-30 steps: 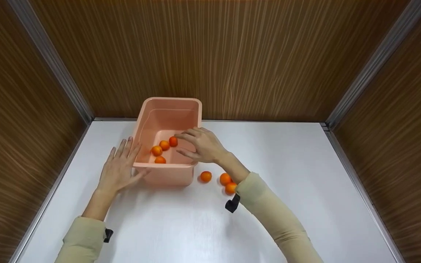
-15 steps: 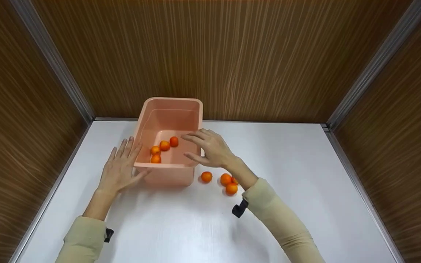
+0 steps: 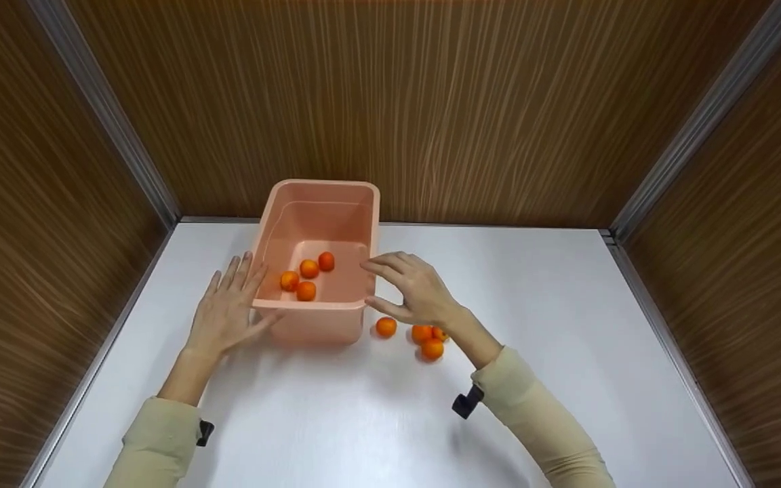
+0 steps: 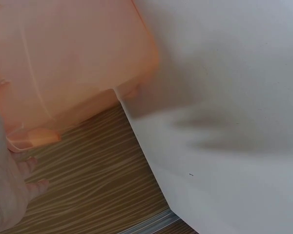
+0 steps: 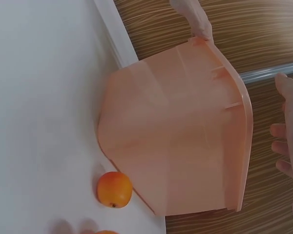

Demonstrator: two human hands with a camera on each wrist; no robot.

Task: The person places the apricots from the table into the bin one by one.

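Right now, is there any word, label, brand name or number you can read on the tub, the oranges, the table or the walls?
None: no readable text in any view.
The pink tub is plain plastic, with no label or brand mark showing.
The small oranges bear no stickers.
The white table and the wood-grain walls carry no print or signs.
The black clips at the sleeve cuffs are too small to show any marking.
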